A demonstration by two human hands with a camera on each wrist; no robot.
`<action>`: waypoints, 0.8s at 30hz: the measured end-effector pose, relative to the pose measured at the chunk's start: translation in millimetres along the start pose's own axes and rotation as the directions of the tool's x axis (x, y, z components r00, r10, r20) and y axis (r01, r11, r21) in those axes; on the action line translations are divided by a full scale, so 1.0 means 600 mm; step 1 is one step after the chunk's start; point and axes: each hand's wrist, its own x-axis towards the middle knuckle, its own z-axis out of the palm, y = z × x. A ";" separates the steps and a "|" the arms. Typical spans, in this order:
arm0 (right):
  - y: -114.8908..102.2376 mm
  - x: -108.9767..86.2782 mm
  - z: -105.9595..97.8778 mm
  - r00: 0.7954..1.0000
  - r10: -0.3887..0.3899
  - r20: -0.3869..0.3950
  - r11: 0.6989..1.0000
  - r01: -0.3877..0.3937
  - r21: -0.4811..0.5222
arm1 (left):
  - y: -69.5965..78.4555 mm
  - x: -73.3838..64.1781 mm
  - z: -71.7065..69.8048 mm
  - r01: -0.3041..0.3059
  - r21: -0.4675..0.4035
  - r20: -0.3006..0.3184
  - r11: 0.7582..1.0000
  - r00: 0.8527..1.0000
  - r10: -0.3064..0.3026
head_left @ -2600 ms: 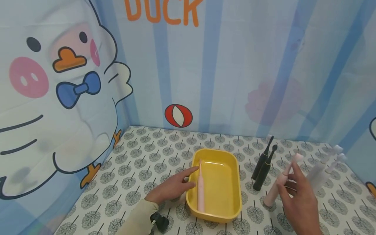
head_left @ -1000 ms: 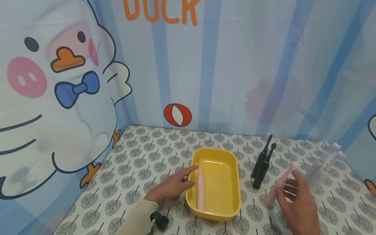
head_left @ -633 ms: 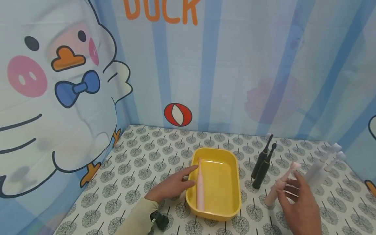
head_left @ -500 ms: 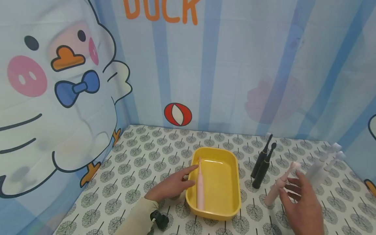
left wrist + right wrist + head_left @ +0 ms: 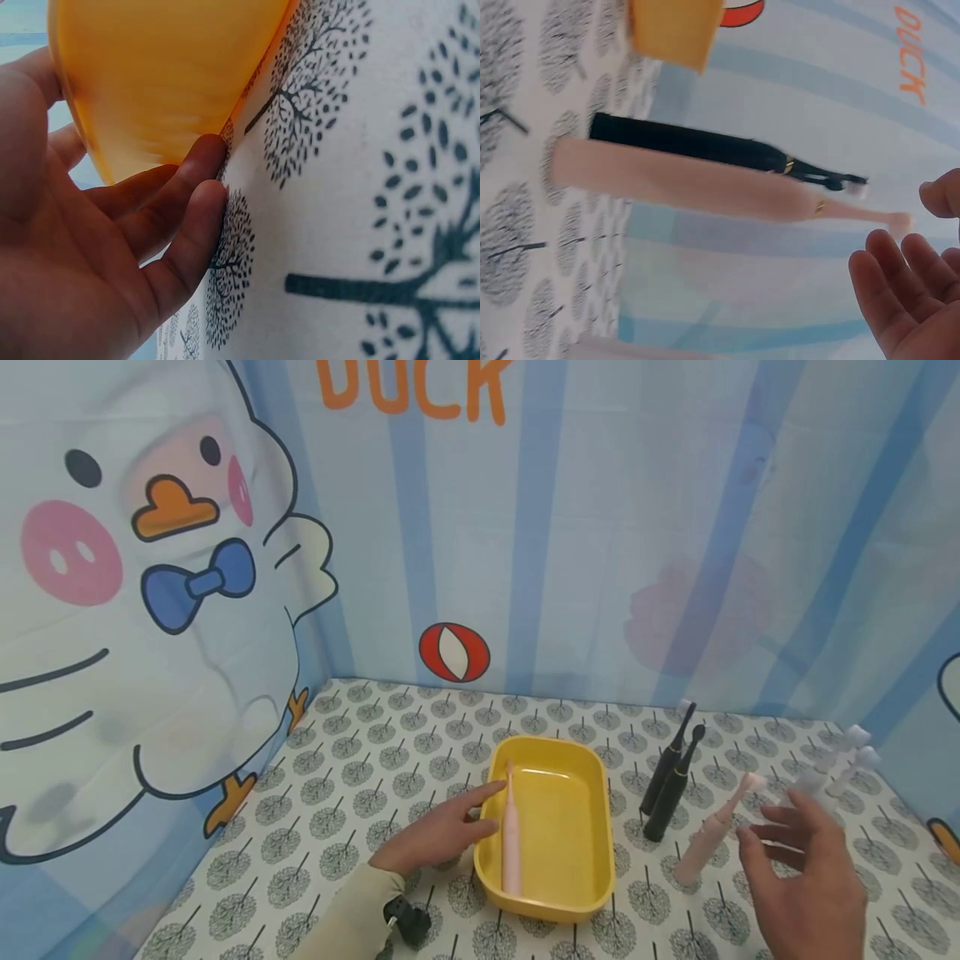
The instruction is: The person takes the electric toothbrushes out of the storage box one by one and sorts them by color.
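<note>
My left hand (image 5: 442, 835) holds the left rim of a yellow tray (image 5: 606, 827), with fingers over the edge and others against its outer wall, as the left wrist view shows. A pink electric toothbrush (image 5: 512, 852) lies lengthwise in the tray, along its left side. To the right, a second pink electric toothbrush (image 5: 703, 850) stands upright on the cloth. My right hand (image 5: 810, 877) hovers just right of it, fingers spread and bent, holding nothing. In the right wrist view the fingertips (image 5: 866, 270) sit apart from the brush head.
Two black electric toothbrushes (image 5: 667, 797) stand between the tray and the upright pink one. Two white electric toothbrushes (image 5: 851, 768) stand at the far right, partly hidden behind my right hand. A tree-patterned cloth (image 5: 390, 735) covers the table; a printed duck curtain (image 5: 480, 527) hangs behind.
My right hand has let go of the upright pink toothbrush and drawn back to the right. That toothbrush stays standing. My left hand and the tray have not moved.
</note>
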 end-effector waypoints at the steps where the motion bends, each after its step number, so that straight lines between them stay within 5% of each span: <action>1: -0.014 -0.002 -0.005 1.000 0.000 -0.009 1.000 -0.001 -0.001 | 0.000 0.000 0.000 0.001 0.002 -0.001 1.000 1.000 -0.001; 8: -0.087 0.001 -0.023 0.996 -0.085 0.029 0.981 0.078 0.179 | -0.003 -0.001 -0.003 0.008 -0.016 0.017 1.000 1.000 -0.007; 13: -0.122 0.017 -0.017 0.987 -0.081 0.140 0.962 0.041 0.270 | -0.004 0.000 -0.004 -0.001 -0.016 0.021 1.000 1.000 0.001; 19: -0.160 0.033 -0.002 0.938 -0.158 0.309 0.943 0.050 0.329 | -0.006 0.000 -0.001 0.000 -0.011 0.017 1.000 1.000 0.000; 24: -0.181 0.042 0.012 0.904 -0.217 0.369 0.932 0.078 0.355 | -0.004 0.000 -0.001 0.009 -0.007 0.015 1.000 1.000 -0.009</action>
